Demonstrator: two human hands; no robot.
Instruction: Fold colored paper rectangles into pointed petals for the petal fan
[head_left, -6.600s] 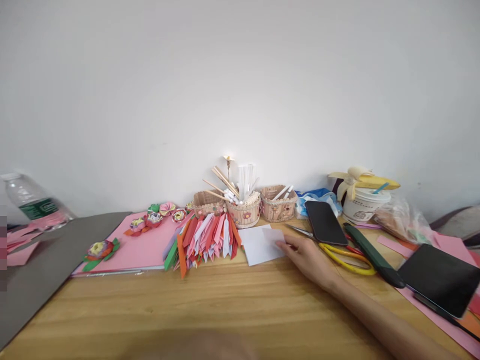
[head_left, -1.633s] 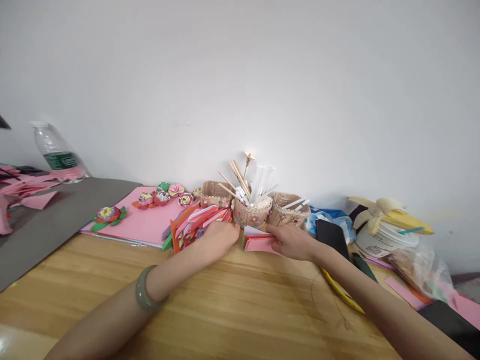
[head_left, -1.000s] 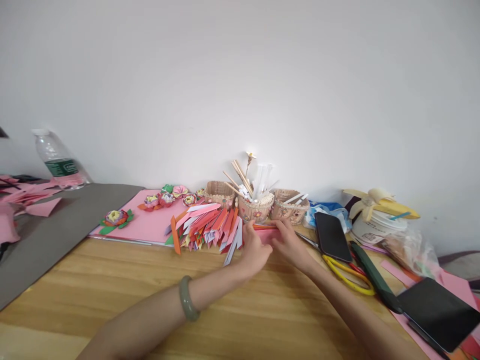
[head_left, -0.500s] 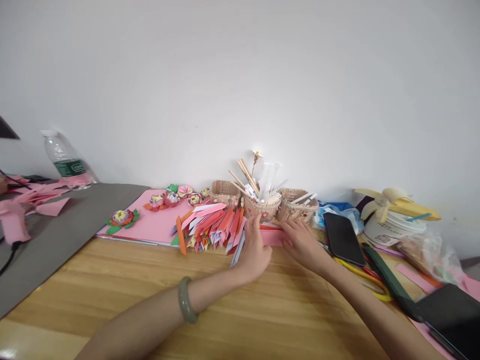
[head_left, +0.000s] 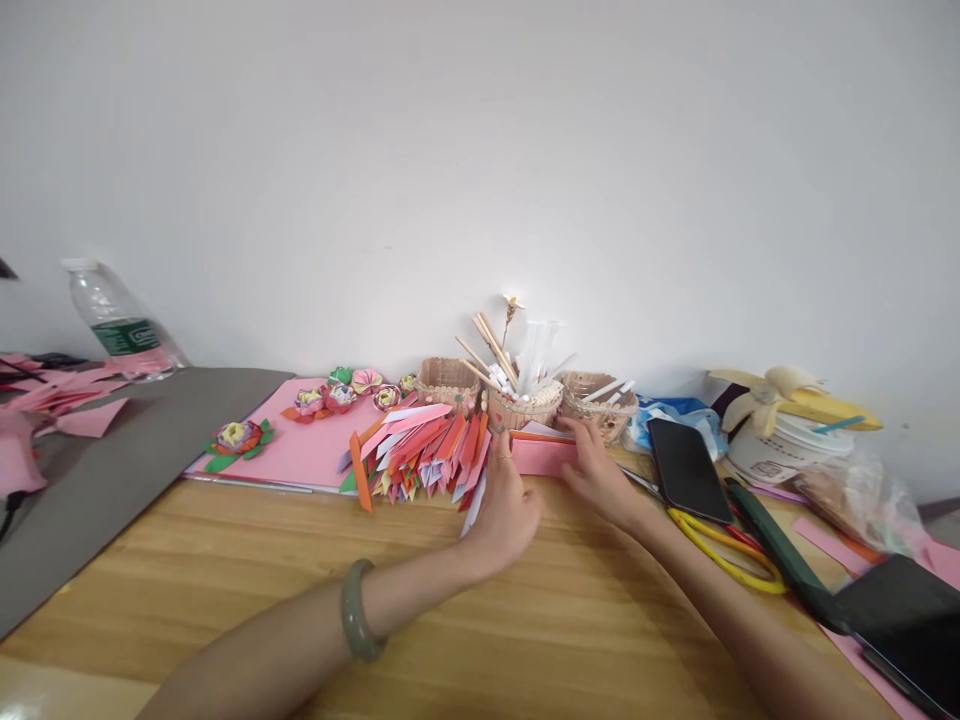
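A small stack of pink paper strips (head_left: 541,458), with white and orange edges showing behind it, lies between my two hands. My left hand (head_left: 504,510) is at the stack's left end, fingers stretched forward and thumb apart. It also borders a pile of folded paper pieces (head_left: 431,448) in pink, orange and white. Around the stack's right end bend the fingers of my right hand (head_left: 600,482), gripping it. Directly behind the stack stands a woven basket (head_left: 529,412) full of sticks and white tubes.
Two more woven baskets (head_left: 448,382) flank the middle one. Left, paper flowers (head_left: 238,440) rest on a pink sheet (head_left: 300,455); a bottle (head_left: 124,325) stands beyond. Right are a phone (head_left: 686,470), yellow-handled scissors (head_left: 727,555), a dark green tool (head_left: 784,560) and a lidded tub (head_left: 780,450).
My right hand has shifted slightly, uncovering more of the pink strips between my hands. My left hand stays almost in place. The whole view has moved a little.
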